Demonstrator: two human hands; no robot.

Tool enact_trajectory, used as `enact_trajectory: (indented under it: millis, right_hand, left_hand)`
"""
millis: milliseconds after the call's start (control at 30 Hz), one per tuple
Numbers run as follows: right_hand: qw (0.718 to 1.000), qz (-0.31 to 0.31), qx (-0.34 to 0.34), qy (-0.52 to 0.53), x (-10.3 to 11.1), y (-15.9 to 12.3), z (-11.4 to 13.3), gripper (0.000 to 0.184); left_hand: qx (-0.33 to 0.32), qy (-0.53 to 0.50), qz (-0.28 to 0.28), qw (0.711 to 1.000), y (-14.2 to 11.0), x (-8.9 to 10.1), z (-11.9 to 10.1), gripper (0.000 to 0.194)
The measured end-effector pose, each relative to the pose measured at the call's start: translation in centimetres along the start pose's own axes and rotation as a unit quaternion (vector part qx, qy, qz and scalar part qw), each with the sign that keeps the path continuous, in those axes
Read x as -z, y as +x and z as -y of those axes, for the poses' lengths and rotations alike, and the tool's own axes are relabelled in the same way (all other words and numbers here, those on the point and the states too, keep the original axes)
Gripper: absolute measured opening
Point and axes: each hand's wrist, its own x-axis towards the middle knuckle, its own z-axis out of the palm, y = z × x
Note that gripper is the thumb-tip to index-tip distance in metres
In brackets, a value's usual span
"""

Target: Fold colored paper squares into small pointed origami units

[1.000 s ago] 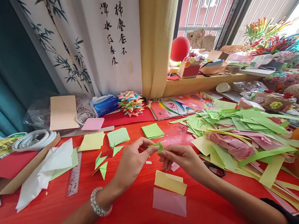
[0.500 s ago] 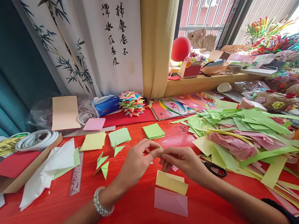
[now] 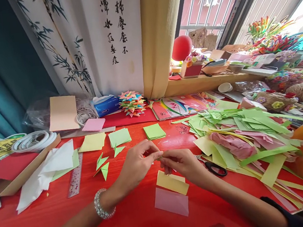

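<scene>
Over the middle of the red table, my left hand (image 3: 140, 161) and my right hand (image 3: 183, 161) meet fingertip to fingertip. Both pinch a small folded piece of green paper (image 3: 161, 157), mostly hidden by the fingers. Just below them lie a folded yellow paper (image 3: 172, 183) and a pink paper (image 3: 171, 201). Folded green paper pieces (image 3: 102, 169) rest left of my left hand. Behind are stacks of bright green squares (image 3: 154, 131), pale green squares (image 3: 119, 136) and yellow squares (image 3: 92, 142). Partly under paper strips, black-handled scissors (image 3: 215, 169) lie beside my right forearm.
A heap of green, yellow and pink paper strips (image 3: 241, 128) covers the right side. At left are a clear ruler (image 3: 75, 176), white tissue (image 3: 47, 174) and a cardboard tray (image 3: 24, 180). A multicoloured paper ball (image 3: 132, 104) stands at the back near a blue tissue pack (image 3: 106, 105).
The view has shifted slightly. My fingertips have closed further around the green paper, so less of it shows. Both hands stay together in nearly the same place.
</scene>
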Motion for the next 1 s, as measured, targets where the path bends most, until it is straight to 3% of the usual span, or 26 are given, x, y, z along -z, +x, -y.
enact_trajectory:
  millis: [300, 400, 533, 733, 1000]
  right_hand:
    - [0.995, 0.005, -0.049, 0.086, 0.1, 0.2, 0.0, 0.025]
    - [0.998, -0.002, -0.028, 0.047, 0.1, 0.2, -0.1, 0.025]
    - [0.999, -0.041, 0.016, -0.022, 0.2, 0.2, -0.4, 0.025]
    - [0.992, -0.081, 0.049, -0.080, 0.2, 0.2, -0.3, 0.023]
    - [0.992, -0.090, 0.044, -0.075, 0.1, 0.5, 0.1, 0.023]
  left_hand:
    - [0.067, 0.029, 0.015, 0.997, 0.1, 0.0, -0.1, 0.023]
    - [0.081, 0.017, 0.010, 0.997, 0.3, 0.2, 0.1, 0.026]
    - [0.088, -0.039, 0.068, 0.993, 0.8, 0.9, 0.0, 0.023]
    - [0.067, 0.008, 0.112, 0.991, 1.1, 3.1, -1.1, 0.022]
    - [0.039, 0.146, 0.037, 0.988, 1.2, 3.9, -1.8, 0.028]
